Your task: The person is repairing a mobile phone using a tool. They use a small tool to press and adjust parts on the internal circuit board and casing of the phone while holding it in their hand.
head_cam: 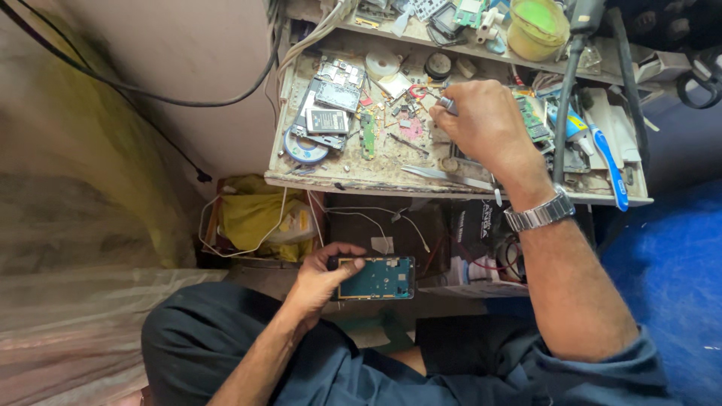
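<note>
My left hand (322, 280) is low over my lap and grips the left end of an opened phone (378, 277) whose teal circuit board faces up. My right hand (481, 124), with a metal watch (538, 214) on the wrist, reaches up onto the cluttered workbench (353, 179). It is closed around a thin metal tool (438, 98) whose tip points left toward small parts on the bench top. What lies under the palm is hidden.
The bench holds phone boards (336, 96), a green circuit strip (367, 135), a tape roll (304, 150), tweezers (444, 177) and a blue-handled tool (608, 162). A shelf above carries a yellow-green tub (535, 28). A yellow bag (256, 218) and white wires sit below. Black cables hang along the wall.
</note>
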